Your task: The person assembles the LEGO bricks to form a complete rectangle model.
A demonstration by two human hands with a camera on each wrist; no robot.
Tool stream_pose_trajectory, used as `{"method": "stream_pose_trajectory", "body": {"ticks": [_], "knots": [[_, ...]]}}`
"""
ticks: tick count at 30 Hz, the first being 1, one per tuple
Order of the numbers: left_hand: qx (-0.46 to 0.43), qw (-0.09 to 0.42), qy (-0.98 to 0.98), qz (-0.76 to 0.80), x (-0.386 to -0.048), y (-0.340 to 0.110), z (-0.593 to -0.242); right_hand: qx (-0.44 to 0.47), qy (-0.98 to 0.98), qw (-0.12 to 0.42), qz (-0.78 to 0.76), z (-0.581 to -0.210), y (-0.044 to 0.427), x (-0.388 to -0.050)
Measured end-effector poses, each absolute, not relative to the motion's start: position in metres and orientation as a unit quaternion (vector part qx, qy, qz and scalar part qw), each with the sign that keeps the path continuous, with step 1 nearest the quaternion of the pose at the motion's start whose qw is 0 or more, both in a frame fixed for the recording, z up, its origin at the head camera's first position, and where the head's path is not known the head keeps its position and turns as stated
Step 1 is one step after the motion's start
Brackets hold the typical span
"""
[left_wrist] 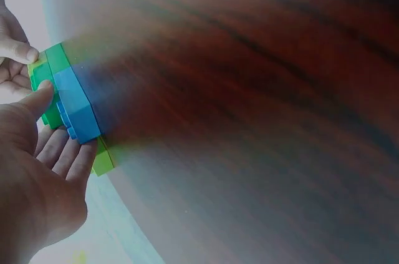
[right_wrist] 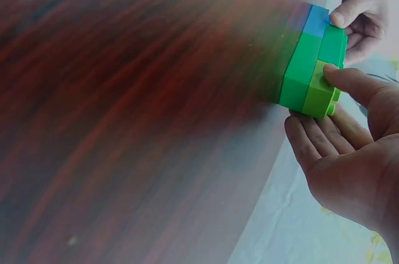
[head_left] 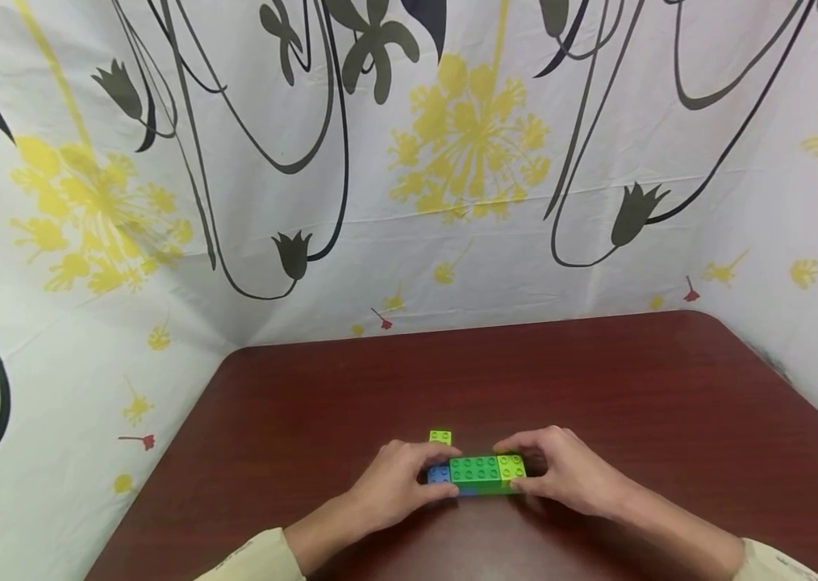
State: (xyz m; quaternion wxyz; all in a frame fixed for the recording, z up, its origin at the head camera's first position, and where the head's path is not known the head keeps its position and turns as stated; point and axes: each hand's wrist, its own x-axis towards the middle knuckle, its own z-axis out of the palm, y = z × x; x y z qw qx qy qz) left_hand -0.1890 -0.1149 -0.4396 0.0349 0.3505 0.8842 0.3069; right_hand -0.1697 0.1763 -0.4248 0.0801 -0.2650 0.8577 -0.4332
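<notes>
While left hand (head_left: 398, 482) and right hand (head_left: 578, 476), half-closed, pinch opposite ends of the brick stack (head_left: 474, 470) at frame's lower centre, even pressure should keep it square.

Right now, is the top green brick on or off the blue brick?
On: the top green brick overlaps the blue brick, which shows beneath it.

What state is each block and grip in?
Left grip: pinching stack, left part
Right grip: pinching stack, right end
Blue block: bottom layer, left, some studs exposed
Lower green block: bottom layer, right
Upper green block: bridging blue and lower green
Upper lime block: on lower green, right end
Rear lime block: behind blue, attachment unclear
</notes>
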Motion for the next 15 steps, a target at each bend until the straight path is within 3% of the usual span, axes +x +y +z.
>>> {"method": "stream_pose_trajectory", "body": {"ticks": [15], "knots": [[0.337, 0.037, 0.889, 0.308, -0.1949, -0.1089, -0.4393, -0.271, 0.871, 0.052, -0.406, -0.4229, 0.1670, -0.1788]]}}
